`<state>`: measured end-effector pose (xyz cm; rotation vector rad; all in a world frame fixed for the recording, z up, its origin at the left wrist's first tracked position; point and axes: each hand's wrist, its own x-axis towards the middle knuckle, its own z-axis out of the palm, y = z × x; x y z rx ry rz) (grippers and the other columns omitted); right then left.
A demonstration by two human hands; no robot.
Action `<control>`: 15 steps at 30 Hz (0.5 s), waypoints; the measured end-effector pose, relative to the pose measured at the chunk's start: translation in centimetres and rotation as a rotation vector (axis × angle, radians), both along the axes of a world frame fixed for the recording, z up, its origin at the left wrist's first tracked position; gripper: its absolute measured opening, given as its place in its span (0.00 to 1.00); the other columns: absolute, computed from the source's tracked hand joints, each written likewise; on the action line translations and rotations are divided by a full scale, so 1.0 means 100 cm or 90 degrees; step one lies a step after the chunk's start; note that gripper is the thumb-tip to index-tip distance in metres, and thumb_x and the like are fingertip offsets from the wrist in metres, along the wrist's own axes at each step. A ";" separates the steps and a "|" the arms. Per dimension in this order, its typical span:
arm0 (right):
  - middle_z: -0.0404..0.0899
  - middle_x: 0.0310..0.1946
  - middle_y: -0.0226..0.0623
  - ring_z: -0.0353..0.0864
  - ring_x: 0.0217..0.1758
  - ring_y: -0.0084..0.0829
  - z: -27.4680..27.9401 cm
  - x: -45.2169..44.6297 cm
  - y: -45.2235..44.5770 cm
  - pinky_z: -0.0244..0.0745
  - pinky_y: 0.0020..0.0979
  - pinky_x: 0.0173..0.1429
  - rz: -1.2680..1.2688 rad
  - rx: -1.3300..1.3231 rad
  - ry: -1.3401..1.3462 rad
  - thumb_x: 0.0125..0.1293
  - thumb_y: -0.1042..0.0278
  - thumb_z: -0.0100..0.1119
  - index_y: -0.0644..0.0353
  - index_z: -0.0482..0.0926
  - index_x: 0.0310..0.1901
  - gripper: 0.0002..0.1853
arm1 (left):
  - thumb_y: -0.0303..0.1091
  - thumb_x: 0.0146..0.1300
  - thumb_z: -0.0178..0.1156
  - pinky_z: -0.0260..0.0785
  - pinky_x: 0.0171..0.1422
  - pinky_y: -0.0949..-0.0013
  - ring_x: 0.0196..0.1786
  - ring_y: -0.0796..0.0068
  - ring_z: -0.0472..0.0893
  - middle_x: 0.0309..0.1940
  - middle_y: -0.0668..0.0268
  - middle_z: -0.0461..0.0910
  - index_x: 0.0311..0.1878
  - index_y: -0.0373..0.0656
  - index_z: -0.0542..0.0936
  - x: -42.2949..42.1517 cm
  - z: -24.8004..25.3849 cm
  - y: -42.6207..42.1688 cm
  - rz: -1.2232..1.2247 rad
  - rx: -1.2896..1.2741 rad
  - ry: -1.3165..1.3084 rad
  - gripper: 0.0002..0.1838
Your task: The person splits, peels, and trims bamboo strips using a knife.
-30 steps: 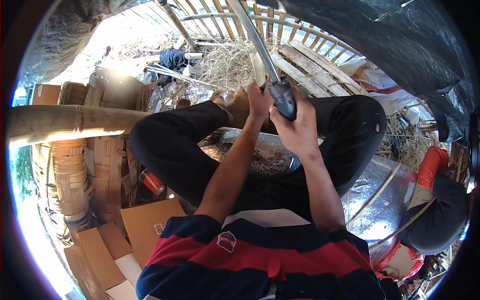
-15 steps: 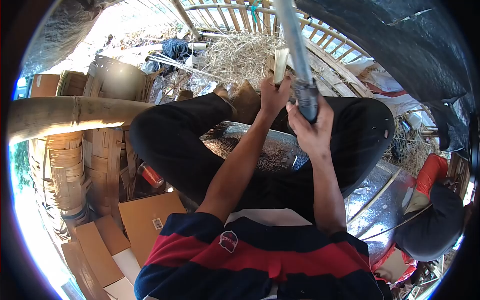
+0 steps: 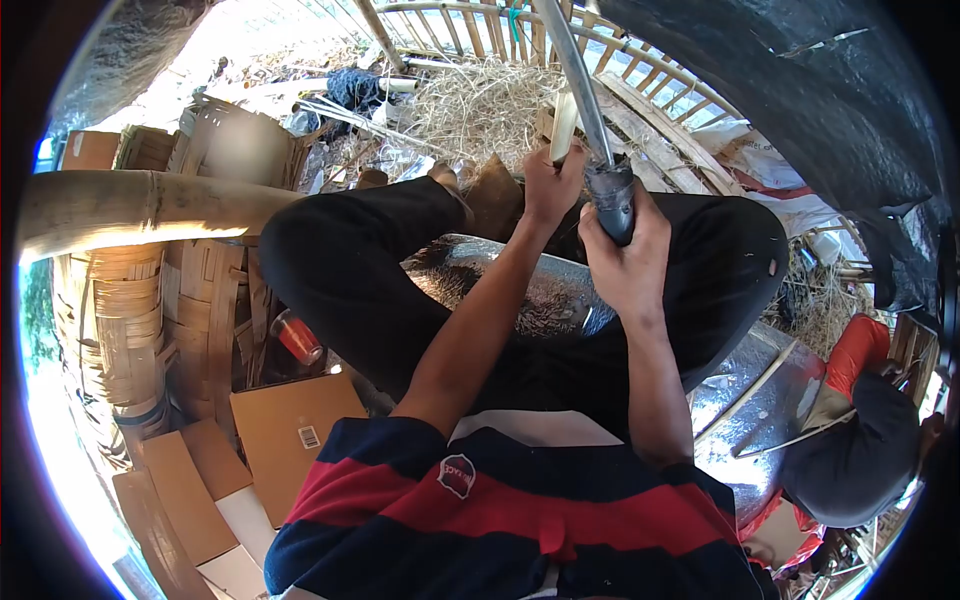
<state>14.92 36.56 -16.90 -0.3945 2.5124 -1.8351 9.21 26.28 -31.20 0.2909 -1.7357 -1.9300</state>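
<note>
right hand is clasping a black handle, left hand apparently pinching a pale strip; the blade slipping could be causing cuts.

Slatted bamboo fence, dark plastic sheeting, straw-strewn ground, bright daylight

Scene being viewed from the head, forward and down, striped shirt being shown nearest, hands being shown close, fence beyond

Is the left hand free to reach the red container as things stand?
Probably not directly: the left hand grips a pale strip, and the bent left leg lies between hand and red container.
</note>
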 end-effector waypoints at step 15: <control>0.75 0.19 0.44 0.81 0.21 0.37 0.008 0.001 -0.001 0.71 0.32 0.28 -0.005 0.013 -0.008 0.53 0.74 0.59 0.65 0.72 0.34 0.08 | 0.32 0.65 0.56 0.55 0.19 0.73 0.17 0.89 0.65 0.09 0.74 0.67 0.19 0.35 0.74 0.002 0.009 0.001 0.038 -0.056 0.009 0.17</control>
